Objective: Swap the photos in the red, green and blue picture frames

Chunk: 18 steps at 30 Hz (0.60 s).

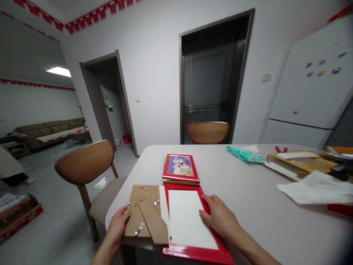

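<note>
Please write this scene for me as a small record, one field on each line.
Left hand: at the left edge of the brown backing board
Right hand: on the right side of the large red frame
Backing board position: left of that frame
Inside the frame: white panel
Beyond it: smaller red frame with a photo
Table, right side: teal packet, white paper
</note>
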Available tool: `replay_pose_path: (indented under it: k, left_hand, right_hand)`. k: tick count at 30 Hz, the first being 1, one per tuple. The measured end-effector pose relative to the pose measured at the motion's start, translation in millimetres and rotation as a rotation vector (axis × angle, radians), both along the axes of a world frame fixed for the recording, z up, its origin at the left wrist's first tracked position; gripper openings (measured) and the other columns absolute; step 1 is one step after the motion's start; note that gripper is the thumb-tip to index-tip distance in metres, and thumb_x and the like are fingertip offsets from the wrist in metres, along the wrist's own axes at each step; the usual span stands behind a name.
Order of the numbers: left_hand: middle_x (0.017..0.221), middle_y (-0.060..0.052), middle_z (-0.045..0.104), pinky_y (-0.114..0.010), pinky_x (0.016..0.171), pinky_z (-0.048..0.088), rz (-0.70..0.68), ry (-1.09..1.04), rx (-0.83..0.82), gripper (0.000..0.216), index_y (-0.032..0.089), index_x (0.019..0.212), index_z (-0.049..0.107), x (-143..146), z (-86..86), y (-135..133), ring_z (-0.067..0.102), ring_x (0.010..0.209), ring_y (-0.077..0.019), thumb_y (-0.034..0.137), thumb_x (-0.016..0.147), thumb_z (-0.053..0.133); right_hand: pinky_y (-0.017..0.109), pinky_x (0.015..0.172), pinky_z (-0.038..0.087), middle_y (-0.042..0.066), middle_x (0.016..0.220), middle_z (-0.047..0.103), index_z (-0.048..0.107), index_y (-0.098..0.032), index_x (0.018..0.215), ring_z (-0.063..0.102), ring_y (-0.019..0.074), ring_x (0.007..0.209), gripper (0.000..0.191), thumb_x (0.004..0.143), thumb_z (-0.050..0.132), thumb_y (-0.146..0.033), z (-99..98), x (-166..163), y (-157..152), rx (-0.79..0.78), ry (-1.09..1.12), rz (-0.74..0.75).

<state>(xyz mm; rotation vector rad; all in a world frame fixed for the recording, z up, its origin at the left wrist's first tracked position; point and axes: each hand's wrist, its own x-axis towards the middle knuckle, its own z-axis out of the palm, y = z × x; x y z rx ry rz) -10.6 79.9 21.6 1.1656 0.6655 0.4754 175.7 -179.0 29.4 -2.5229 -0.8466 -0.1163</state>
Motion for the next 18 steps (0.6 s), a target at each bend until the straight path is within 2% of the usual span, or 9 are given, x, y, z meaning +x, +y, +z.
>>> replay_pose_path:
  k: [3,6,8,10,13,15,18]
  left_hand:
    - [0.071,-0.002,0.067,-0.026,0.054,0.048,-0.069,-0.038,-0.029,0.019,0.016,0.085,0.055,1.9,11.5,-12.7,0.063,0.059,-0.0169,0.014,0.066,0.057]
    - [0.077,-0.002,0.067,-0.027,0.06,0.048,-0.146,-0.12,-0.086,0.021,0.017,0.087,0.055,6.9,24.4,-33.4,0.063,0.067,-0.0176,0.019,0.066,0.058]
    - [0.078,-0.001,0.066,-0.026,0.062,0.048,-0.189,-0.158,-0.115,0.02,0.017,0.086,0.054,11.4,29.4,-46.6,0.063,0.071,-0.0171,0.021,0.067,0.058]
    - [0.077,-0.001,0.066,-0.026,0.062,0.047,-0.21,-0.147,-0.115,0.018,0.017,0.083,0.054,15.4,29.2,-55.8,0.062,0.072,-0.0171,0.023,0.066,0.058]
    - [0.071,-0.002,0.065,-0.026,0.059,0.047,-0.21,-0.091,-0.096,0.014,0.016,0.075,0.055,17.0,20.8,-59.3,0.062,0.068,-0.0177,0.024,0.064,0.059]
    - [0.066,-0.002,0.065,-0.025,0.056,0.046,-0.199,-0.054,-0.084,0.013,0.015,0.071,0.055,14.4,13.9,-54.6,0.062,0.064,-0.0178,0.024,0.062,0.059]
    - [0.063,-0.001,0.064,-0.024,0.053,0.045,-0.154,0.002,-0.048,0.012,0.015,0.07,0.056,7.3,8.1,-38.8,0.061,0.059,-0.0166,0.024,0.062,0.058]
  right_hand:
    - [0.032,0.08,0.036,0.012,0.1,0.054,0.051,-0.013,0.106,0.05,0.0214,0.091,0.038,0.072,0.044,-0.029,5.8,-14.9,12.2,0.121,0.022,0.112]
    - [0.029,0.069,0.041,0.007,0.086,0.06,0.042,-0.015,0.116,0.056,0.0168,0.074,0.043,0.077,0.038,-0.033,9.9,-31.6,30.1,0.248,0.292,0.229]
    - [0.029,0.066,0.04,0.006,0.083,0.061,0.039,-0.016,0.119,0.056,0.0163,0.071,0.044,0.078,0.036,-0.033,11.3,-41.1,40.3,0.274,0.351,0.265]
    - [0.031,0.071,0.038,0.009,0.097,0.057,0.042,-0.017,0.117,0.053,0.0191,0.083,0.044,0.076,0.041,-0.033,12.1,-48.4,45.9,0.224,0.229,0.292]
    - [0.036,0.081,0.032,0.011,0.113,0.048,0.051,-0.02,0.108,0.041,0.0258,0.101,0.044,0.068,0.052,-0.038,11.8,-54.0,43.7,0.031,0.008,0.409]
    - [0.039,0.083,0.029,0.009,0.11,0.049,0.054,-0.022,0.102,0.038,0.0265,0.103,0.036,0.071,0.049,-0.038,11.1,-54.1,36.7,-0.081,-0.046,0.454]
    - [0.041,0.084,0.025,0.007,0.101,0.053,0.057,-0.022,0.091,0.039,0.0251,0.101,0.025,0.078,0.039,-0.033,11.8,-49.9,23.6,-0.154,-0.091,0.399]
